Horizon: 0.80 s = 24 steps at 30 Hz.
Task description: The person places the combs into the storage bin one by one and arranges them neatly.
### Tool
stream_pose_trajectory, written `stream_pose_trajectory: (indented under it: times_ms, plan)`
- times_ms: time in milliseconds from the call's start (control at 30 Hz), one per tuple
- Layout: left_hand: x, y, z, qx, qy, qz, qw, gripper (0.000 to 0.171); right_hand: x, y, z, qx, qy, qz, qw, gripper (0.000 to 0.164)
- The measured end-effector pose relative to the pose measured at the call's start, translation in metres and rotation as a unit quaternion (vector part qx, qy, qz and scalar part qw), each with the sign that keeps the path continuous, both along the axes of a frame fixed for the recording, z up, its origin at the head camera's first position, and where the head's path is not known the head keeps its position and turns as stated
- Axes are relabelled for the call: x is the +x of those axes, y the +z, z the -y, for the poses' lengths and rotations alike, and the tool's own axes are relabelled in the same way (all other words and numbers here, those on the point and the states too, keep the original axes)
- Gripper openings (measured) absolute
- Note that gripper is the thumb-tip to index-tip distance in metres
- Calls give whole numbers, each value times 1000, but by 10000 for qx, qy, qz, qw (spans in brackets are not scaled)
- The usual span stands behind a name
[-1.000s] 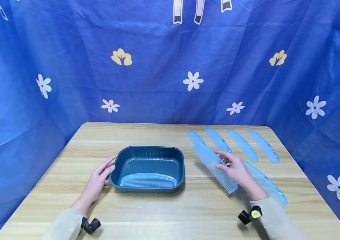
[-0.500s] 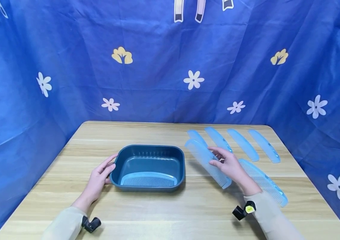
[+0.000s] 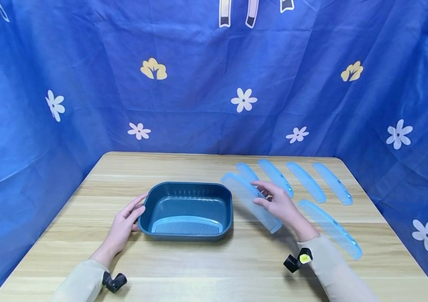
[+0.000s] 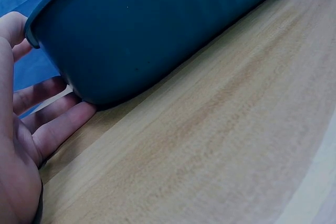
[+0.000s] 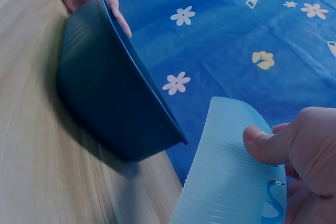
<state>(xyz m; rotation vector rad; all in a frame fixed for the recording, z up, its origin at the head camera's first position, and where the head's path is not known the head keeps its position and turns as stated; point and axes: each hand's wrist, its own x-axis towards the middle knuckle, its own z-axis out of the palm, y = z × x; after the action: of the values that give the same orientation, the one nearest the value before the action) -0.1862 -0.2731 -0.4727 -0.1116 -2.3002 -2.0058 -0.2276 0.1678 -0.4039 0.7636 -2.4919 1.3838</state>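
A translucent blue comb (image 3: 253, 203) is held at its spine by my right hand (image 3: 279, 203), tilted above the table just right of the dark teal plastic basin (image 3: 189, 238). In the right wrist view the thumb presses the face of the comb (image 5: 226, 166), with fingers behind it. My left hand (image 3: 123, 226) grips the basin's left end. The left wrist view shows the thumb at the rim and fingers (image 4: 63, 124) against the lower wall of the basin (image 4: 157, 30). Another blue comb (image 3: 187, 226) lies inside the basin along its near side.
Several more blue combs lie on the wooden table (image 3: 214, 272) at the right: one comb (image 3: 330, 228) nearer, others, such as this comb (image 3: 306, 182), in a row at the back. Blue patterned cloth (image 3: 198, 105) hangs behind and at both sides.
My right hand has carried its comb leftward and slightly away, closer to the basin. More of the near right comb now shows. The left hand and basin have stayed in place.
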Motion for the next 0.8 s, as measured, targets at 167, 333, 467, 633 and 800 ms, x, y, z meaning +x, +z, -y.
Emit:
stream_pose_trajectory:
  times_ms: [167, 333, 467, 633, 800]
  plan:
    - [0, 0, 0, 29, 6, 26, 10000, 47, 1, 5, 8, -2, 70, -18, 10000, 44]
    - [0, 0, 0, -92, 49, 90, 9999, 47, -3, 3, 13, -47, 128, -121, 9998, 44]
    - [-1, 0, 0, -242, 55, 119, 9996, 47, -5, 3, 17, -5, 202, -314, 9993, 43]
    - [-1, -1, 0, -187, 69, 146, 9997, 47, -5, 5, 22, 91, 178, -437, 9988, 42]
    - [-1, 1, -1, -80, 94, 81, 9999, 47, -7, 8, 29, 60, 204, -376, 9991, 43]
